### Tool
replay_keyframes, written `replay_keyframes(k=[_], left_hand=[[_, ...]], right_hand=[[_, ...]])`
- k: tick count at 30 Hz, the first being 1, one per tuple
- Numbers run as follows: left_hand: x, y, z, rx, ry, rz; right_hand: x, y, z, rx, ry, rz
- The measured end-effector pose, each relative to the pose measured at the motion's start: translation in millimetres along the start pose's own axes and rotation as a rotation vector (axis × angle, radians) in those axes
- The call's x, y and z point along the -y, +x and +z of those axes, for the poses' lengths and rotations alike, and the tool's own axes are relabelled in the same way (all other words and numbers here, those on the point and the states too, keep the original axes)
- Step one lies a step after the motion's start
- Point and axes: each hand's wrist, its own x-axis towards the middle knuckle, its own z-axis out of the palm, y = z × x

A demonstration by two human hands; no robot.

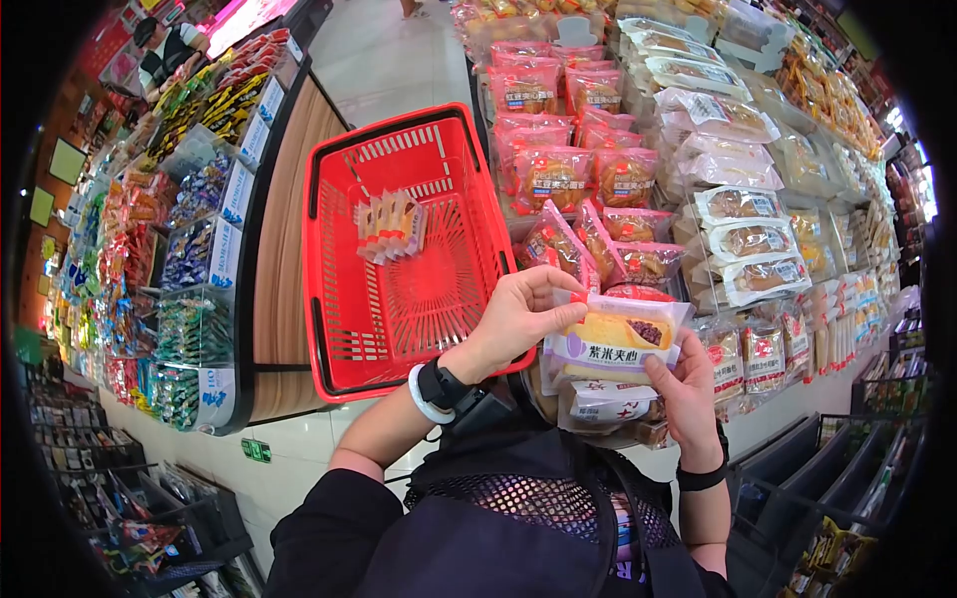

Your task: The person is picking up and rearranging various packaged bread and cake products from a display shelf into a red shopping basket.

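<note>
Between both hands is a packaged purple-rice sandwich bread in a clear wrapper with a white and purple label. My left hand pinches its upper left corner between thumb and fingers. Gripping the lower right side is my right hand, its thumb lying on the front. Just below the bread, more wrapped packs are partly covered by it. A red shopping basket stands to the left of my left hand, with a small wrapped pack of sliced snacks inside.
Pink bags of red bean bread and white-wrapped rolls fill the display ahead and right. On the left is a wood-sided candy stand. A person is behind it. Dark racks flank me low down.
</note>
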Motion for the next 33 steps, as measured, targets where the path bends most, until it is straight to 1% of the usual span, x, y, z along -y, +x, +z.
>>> replay_keyframes(k=[1,2,3,4,6,8,10,11,12,13,14,15,16,18,21,22,24,25,27,30,32,33], left_hand=[[-4.8,-2.1,2.3,0.012,-0.002,-0.003],[-12.2,-4.2,5.5,0.001,0.175,0.015],[-15.5,-2.6,8.9,0.011,0.345,0.04],[-14.1,-0.3,8.0,0.066,0.479,0.128],[-20.2,-4.7,13.7,0.118,0.493,0.068],[-24.7,-10.0,22.0,0.076,0.483,-0.007],[-20.7,-8.6,23.3,0.089,0.519,0.049],[-20.3,-9.5,30.5,0.091,0.538,0.067],[-16.4,-9.0,37.4,0.125,0.383,-0.028],[-19.6,-9.8,51.7,0.129,0.321,-0.046],[-21.2,-10.1,64.4,0.121,0.258,-0.064],[-16.8,-1.5,56.3,0.149,0.255,-0.057],[-14.3,1.6,55.3,0.136,0.263,-0.022],[-11.3,1.3,52.3,0.128,0.277,0.013],[-8.5,-6.5,46.3,0.027,0.269,-0.003],[-5.8,-8.8,43.7,0.029,0.27,-0.002],[-1.6,-12.9,34.0,-0.044,0.236,-0.032],[1.5,-13.8,30.6,-0.051,0.265,-0.024],[2.0,-14.8,34.0,-0.063,0.283,-0.025],[3.4,-13.0,44.8,-0.073,0.322,-0.021],[5.3,-12.3,52.9,-0.07,0.351,-0.017],[7.1,-12.1,56.9,-0.073,0.333,-0.032]], right_hand=[[-0.4,0.3,1.7,0.023,0.021,-0.006],[1.1,-0.6,0.5,0.032,0.038,-0.018],[4.1,-1.4,-1.3,0.043,-0.032,-0.009],[7.7,-4.1,-4.7,0.02,-0.106,-0.001],[4.8,-4.7,-8.6,0.041,-0.233,-0.021],[-5.4,-2.1,-15.0,0.129,-0.339,-0.257],[13.7,-6.4,-20.7,0.238,-0.38,-0.134],[20.2,-11.9,-27.5,0.169,-0.387,-0.136],[24.3,-15.8,-34.4,0.217,-0.337,-0.122],[28.3,-21.3,-42.6,0.282,-0.285,-0.111],[31.4,-27.0,-57.0,0.257,-0.288,-0.118],[29.5,-22.6,-66.4,0.169,-0.254,-0.163],[32.2,-24.8,-82.5,0.095,-0.212,-0.203],[41.9,-41.3,-130.7,-0.072,-0.02,-0.206],[46.4,-77.5,-222.0,-0.455,0.017,-0.384],[43.1,-89.2,-256.0,-0.587,0.002,-0.443],[32.9,-107.9,-310.2,-0.846,0.126,-0.51],[28.6,-114.4,-331.4,-0.846,0.129,-0.512],[16.9,-120.5,-366.7,-0.929,0.29,-0.486],[-15.0,-109.8,-408.7,-0.968,0.326,-0.443],[-25.8,-101.4,-416.6,-0.975,0.354,-0.418],[-30.9,-97.0,-420.3,-0.915,0.361,-0.385]])
